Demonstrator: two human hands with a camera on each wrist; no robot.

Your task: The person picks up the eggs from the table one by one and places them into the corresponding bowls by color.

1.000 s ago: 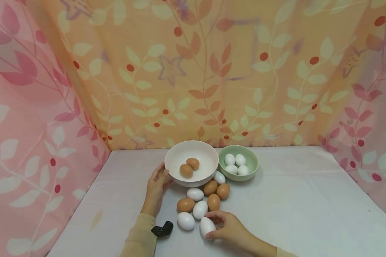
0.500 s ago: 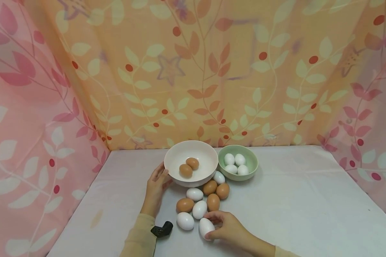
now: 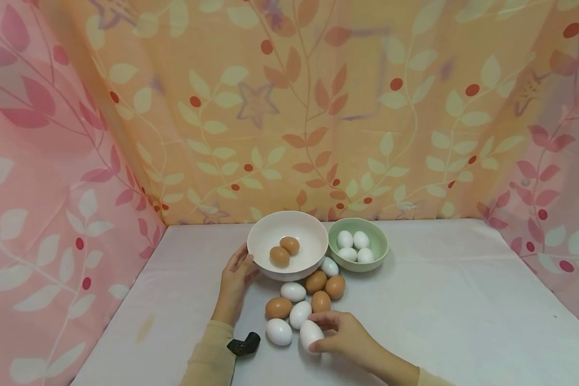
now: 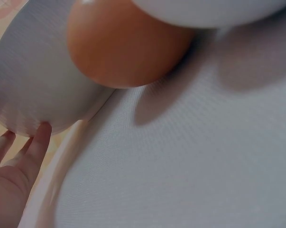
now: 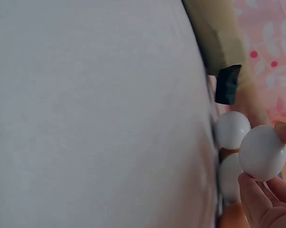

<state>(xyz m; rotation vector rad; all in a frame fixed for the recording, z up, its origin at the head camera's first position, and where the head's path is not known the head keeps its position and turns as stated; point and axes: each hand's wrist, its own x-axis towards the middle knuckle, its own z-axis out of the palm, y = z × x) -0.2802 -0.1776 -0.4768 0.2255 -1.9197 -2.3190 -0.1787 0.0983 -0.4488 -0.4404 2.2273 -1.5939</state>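
Observation:
My right hand [image 3: 349, 338] pinches a white egg [image 3: 311, 336] between thumb and fingers at the front of the egg group. In the right wrist view that same egg [image 5: 262, 153] is close to the camera, with fingertips on opposite sides. My left hand [image 3: 234, 281] touches the left side of a large white bowl [image 3: 313, 241] that holds two brown eggs [image 3: 280, 256]. The left wrist view has the fingers [image 4: 36, 147] extended, tips against the bowl's outer wall [image 4: 33, 71].
A green bowl [image 3: 382, 241] with several white eggs stands right of the white bowl, rims close together. Loose brown eggs [image 3: 278, 308] and white eggs [image 3: 279, 332] lie in front on the white-covered table [image 3: 463, 300]. A black device [image 3: 244, 344] is at the left wrist.
The white egg in my right hand has risen slightly, and the hand has moved up with it. My left hand stays at the white bowl.

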